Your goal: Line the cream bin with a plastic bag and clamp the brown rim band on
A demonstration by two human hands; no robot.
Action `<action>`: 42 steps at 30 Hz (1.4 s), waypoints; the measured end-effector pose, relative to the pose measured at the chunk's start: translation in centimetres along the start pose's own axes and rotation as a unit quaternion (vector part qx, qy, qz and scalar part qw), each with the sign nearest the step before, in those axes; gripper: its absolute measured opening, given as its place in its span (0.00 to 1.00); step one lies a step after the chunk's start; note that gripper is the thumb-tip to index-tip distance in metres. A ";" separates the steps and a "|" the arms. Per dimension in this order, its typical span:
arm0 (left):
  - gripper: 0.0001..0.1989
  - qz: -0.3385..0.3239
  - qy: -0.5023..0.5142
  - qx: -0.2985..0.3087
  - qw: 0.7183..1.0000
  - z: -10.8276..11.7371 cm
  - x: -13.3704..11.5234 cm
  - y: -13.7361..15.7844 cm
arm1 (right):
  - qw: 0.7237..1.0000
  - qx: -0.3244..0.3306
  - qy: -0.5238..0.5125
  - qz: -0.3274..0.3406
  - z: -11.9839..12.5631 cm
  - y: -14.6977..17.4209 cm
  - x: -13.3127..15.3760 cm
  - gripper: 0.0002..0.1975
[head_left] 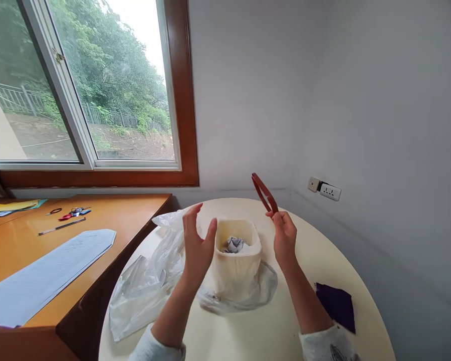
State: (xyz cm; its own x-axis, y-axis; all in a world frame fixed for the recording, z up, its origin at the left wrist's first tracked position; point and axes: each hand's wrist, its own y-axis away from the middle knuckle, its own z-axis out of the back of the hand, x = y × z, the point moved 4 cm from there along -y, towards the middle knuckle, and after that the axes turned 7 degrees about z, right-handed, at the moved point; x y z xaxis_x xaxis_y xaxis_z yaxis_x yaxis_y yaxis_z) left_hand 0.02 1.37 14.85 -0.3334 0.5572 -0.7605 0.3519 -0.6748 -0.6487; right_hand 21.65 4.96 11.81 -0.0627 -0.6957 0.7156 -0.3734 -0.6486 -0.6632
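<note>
A small squarish bin (236,271), wrapped in a thin pale plastic bag, stands on the round table. Crumpled paper (234,244) lies inside it. My right hand (284,236), fingers closed, holds up a dark red rim-like ring (264,192) to the right of the bin and above it. The ring is tilted and shows nearly edge-on. At the bin's left side, my left hand (198,243) is raised with thumb and fingers apart, holding nothing. Just left of that hand, a loose clear plastic bag (146,283) spreads over the table.
A purple cloth (336,305) lies by my right forearm on the round table (263,336). To the left, a wooden desk (135,205) carries papers (56,276), a pen (62,226) and keys (75,214). Walls and a window border the back; a socket (329,191) sits at right.
</note>
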 end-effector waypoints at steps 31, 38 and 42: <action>0.21 0.016 -0.241 0.284 0.928 1.0 -2.4 -1.8 | 0.909 0.333 0.227 0.108 -2.5 -0.3 7.3 0.04; 0.18 -0.018 -0.289 0.305 0.907 0.9 -2.3 -1.4 | 0.897 0.342 0.246 0.132 -2.5 0.1 7.1 0.01; 0.17 -0.023 -0.292 0.301 0.908 0.8 -2.4 -1.6 | 0.894 0.347 0.252 0.130 -2.5 0.2 7.0 0.02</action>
State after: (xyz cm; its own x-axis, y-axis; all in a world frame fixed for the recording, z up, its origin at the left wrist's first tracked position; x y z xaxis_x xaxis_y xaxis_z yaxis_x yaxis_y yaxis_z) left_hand -0.44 0.69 17.71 -0.8036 0.3595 -0.4742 -0.1571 -0.8968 -0.4137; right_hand 18.84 0.72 17.24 -0.5382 -0.7370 0.4089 0.3679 -0.6420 -0.6727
